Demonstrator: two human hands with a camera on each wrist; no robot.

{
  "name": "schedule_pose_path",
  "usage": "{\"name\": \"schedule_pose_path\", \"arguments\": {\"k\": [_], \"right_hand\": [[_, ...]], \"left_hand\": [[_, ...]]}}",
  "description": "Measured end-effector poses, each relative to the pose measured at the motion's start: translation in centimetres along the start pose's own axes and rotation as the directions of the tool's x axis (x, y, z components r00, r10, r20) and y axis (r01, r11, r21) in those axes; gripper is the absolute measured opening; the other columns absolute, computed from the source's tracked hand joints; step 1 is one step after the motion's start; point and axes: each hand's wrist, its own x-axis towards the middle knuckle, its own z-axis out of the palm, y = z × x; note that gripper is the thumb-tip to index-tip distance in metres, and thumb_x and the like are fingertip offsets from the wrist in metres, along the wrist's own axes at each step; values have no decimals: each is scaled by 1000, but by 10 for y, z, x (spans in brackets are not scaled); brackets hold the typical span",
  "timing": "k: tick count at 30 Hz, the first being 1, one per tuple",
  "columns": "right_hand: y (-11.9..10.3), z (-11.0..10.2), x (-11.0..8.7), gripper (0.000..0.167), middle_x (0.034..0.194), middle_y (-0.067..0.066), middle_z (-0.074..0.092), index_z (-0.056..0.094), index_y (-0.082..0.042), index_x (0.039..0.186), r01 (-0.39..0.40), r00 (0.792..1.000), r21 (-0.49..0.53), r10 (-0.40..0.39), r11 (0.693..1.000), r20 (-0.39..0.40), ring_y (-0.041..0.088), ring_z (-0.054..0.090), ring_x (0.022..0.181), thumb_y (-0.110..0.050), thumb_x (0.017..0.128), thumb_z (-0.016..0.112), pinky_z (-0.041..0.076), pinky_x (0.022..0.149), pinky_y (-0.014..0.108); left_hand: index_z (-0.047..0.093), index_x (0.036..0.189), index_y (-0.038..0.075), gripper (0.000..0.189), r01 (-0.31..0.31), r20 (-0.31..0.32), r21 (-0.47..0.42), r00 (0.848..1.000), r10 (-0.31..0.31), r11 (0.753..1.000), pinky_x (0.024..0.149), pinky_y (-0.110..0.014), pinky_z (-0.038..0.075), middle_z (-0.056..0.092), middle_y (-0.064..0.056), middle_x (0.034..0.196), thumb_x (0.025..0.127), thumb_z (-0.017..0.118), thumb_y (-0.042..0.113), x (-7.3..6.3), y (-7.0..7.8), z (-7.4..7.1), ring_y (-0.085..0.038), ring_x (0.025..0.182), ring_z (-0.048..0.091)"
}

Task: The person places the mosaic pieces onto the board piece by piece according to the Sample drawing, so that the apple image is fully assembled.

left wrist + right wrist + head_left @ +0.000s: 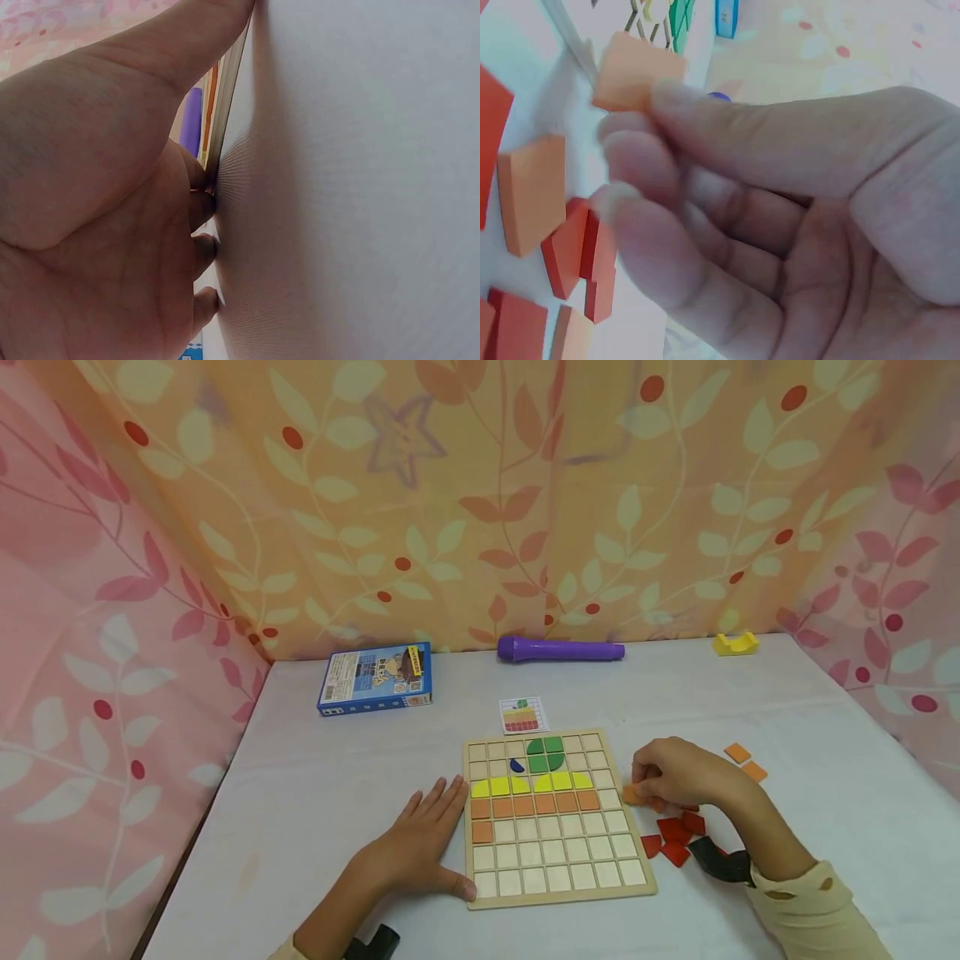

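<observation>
- While the left hand (pixel 420 843) rests at the left edge of the grid board (pixel 562 897), fingers straight and gripping nothing, the right hand (pixel 678 772) pinches an orange tile (pixel 634 71) between thumb and fingers.
- Held tile: just beside the board's right edge, not in any cell.
- Drop risk: only one end of the tile is pinched; a loose hold could let it fall near the red tiles (pixel 675 831).
- Shift risk: left hand isn't clamping, so a push from the right might slide the board, jogging the orange row (pixel 524 807) and yellow pieces (pixel 562 781).
- Sweep risk: black wrist piece (pixel 718 862) sits close by the reds; a low forearm could scatter them.
- Far side: picture card (pixel 523 716) just beside the board; sliding it far could bump that.
</observation>
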Motion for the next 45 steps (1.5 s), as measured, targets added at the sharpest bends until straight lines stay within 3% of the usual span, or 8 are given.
{"name": "schedule_pose_path", "arguments": {"k": [10, 17, 22, 32, 45], "right_hand": [[-4, 6, 14, 19, 59, -6, 51, 65, -11, 77, 117, 993, 70, -118, 991, 11, 11, 49, 52, -15, 95, 69, 40, 50, 26], [-14, 20, 28, 21, 63, 1, 55, 61, -7, 78, 151, 983, 171, -166, 974, 76, 13, 50, 52, -12, 99, 63, 41, 48, 25], [-29, 34, 42, 20, 63, 2, 60, 63, -9, 79, 200, 972, 138, -214, 970, 93, 16, 57, 54, -12, 99, 63, 49, 56, 29], [-75, 64, 63, 19, 68, -9, 56, 65, -15, 79, 291, 954, 32, -293, 956, 66, 8, 52, 62, -14, 98, 65, 45, 62, 29], [-96, 90, 74, 23, 64, -12, 54, 66, -19, 71, 276, 961, -62, -274, 959, 39, 6, 50, 61, -17, 94, 70, 44, 57, 26]], "left_hand": [[12, 162, 9, 138, 1, 0, -2, 1000, -1, 1000, 120, -54, 5, 7, -5, 168, 61, 72, 82, 0, 0, -1, -29, 153, -1], [12, 162, 9, 138, -1, 2, -1, 1000, 1, 1000, 120, -55, 5, 6, -5, 168, 62, 72, 81, 1, -1, 1, -29, 153, 0], [12, 162, 9, 138, 2, 3, 0, 1000, -2, 1000, 120, -54, 5, 6, -4, 168, 61, 73, 81, 1, 0, 0, -29, 153, -1], [11, 162, 9, 136, 2, 19, -8, 1000, -2, 1000, 120, -54, 6, 6, -4, 168, 63, 71, 81, 2, 0, 0, -29, 153, -1], [11, 162, 11, 136, 2, 25, 0, 1000, -2, 1000, 120, -54, 6, 6, -3, 168, 62, 71, 81, 2, -1, 2, -28, 153, -1]]}}
